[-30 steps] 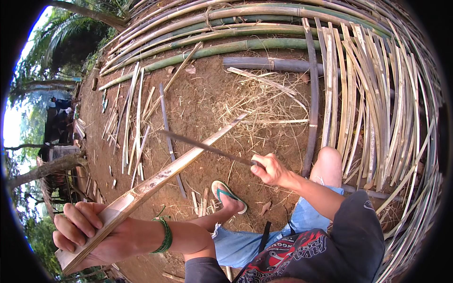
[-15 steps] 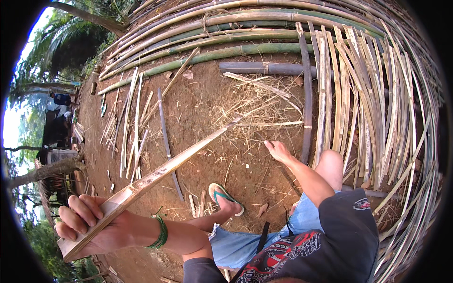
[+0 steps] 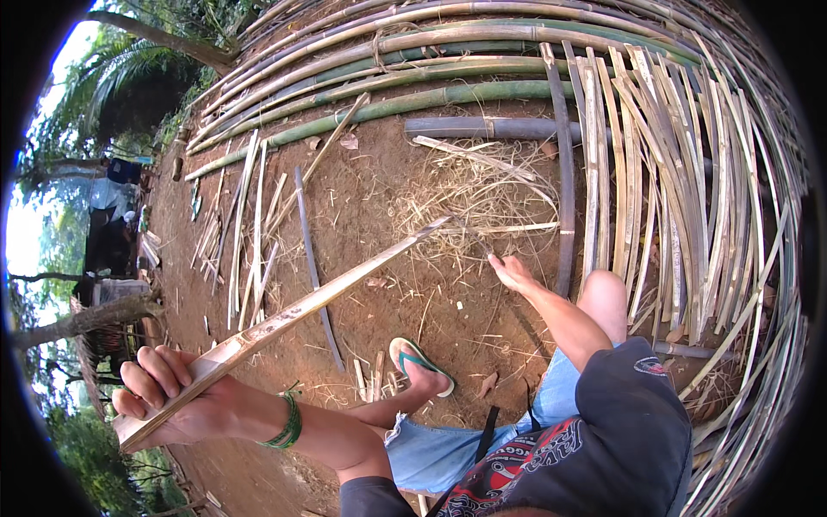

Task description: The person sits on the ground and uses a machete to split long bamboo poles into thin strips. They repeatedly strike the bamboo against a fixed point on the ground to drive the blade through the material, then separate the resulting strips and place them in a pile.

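My left hand (image 3: pixel 177 392) is at the lower left, its fingers wrapped round the near end of a long split bamboo strip (image 3: pixel 297 312). The strip slants up and away toward the middle of the ground, its pale inner face and some dark marks showing. On the right, my right hand (image 3: pixel 514 274) is closed on what looks like a knife; only a thin dark blade (image 3: pixel 469 231) shows, reaching toward the strip's far tip. The handle is hidden in my fingers. Whether blade and strip touch, I cannot tell. Below that tip lies a heap of thin bamboo shavings (image 3: pixel 517 198).
Long bamboo poles (image 3: pixel 413 102) lie across the back. Many split strips (image 3: pixel 663 172) are laid side by side at the right. Shorter strips (image 3: pixel 245 233) are scattered at the left, beside a dark strip (image 3: pixel 312 258). My sandalled foot (image 3: pixel 422 366) rests on the brown soil.
The whole picture has shifted slightly to the right. The blade shows more plainly near the strip's tip. Both hands keep their grip.
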A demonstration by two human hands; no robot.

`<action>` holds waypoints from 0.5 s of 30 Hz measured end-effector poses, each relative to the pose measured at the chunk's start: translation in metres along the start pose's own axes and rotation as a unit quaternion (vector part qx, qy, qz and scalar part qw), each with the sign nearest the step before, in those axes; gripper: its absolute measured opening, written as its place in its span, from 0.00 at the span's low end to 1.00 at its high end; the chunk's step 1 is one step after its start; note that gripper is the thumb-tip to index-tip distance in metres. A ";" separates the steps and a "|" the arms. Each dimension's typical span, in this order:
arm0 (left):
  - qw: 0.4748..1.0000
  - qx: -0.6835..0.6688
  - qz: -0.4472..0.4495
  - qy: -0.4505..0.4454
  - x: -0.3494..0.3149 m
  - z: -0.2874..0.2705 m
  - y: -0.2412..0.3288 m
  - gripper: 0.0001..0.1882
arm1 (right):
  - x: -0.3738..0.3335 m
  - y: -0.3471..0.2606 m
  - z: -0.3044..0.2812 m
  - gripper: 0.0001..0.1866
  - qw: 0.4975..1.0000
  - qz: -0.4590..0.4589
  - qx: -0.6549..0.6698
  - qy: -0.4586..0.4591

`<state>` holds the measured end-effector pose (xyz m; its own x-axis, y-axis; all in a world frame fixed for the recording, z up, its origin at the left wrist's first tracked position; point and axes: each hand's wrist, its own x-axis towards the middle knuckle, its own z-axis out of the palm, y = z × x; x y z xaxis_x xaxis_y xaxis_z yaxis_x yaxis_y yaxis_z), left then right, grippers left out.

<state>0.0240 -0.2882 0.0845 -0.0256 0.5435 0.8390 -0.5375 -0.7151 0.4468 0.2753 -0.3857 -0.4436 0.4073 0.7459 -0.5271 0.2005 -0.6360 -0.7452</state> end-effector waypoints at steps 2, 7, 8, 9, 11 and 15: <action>1.000 0.011 0.003 0.003 -0.002 -0.008 0.003 0.26 | -0.031 -0.032 0.005 0.38 0.994 -0.073 0.074 -0.016; 0.997 -0.056 -0.033 -0.052 0.006 -0.033 0.006 0.22 | -0.072 -0.045 0.008 0.32 0.961 -0.243 0.118 -0.064; 0.995 -0.069 -0.046 -0.060 0.009 -0.039 0.005 0.22 | -0.067 -0.039 0.010 0.32 0.964 -0.238 0.116 -0.042; 0.992 -0.084 -0.059 -0.068 0.011 -0.041 0.004 0.22 | -0.060 -0.029 0.014 0.32 0.966 -0.232 0.113 -0.017; 0.990 -0.094 -0.053 -0.087 0.014 -0.033 -0.001 0.21 | -0.031 -0.018 0.016 0.35 0.993 -0.068 0.098 -0.001; 0.989 -0.102 -0.055 -0.089 0.010 -0.030 0.003 0.21 | -0.046 -0.053 0.021 0.34 0.984 -0.127 0.124 -0.021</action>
<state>-0.0033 -0.2715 0.0845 0.1803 0.5141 0.8386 -0.6877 -0.5436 0.4811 0.2269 -0.3821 -0.3887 0.3345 0.8849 -0.3242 0.0652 -0.3649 -0.9288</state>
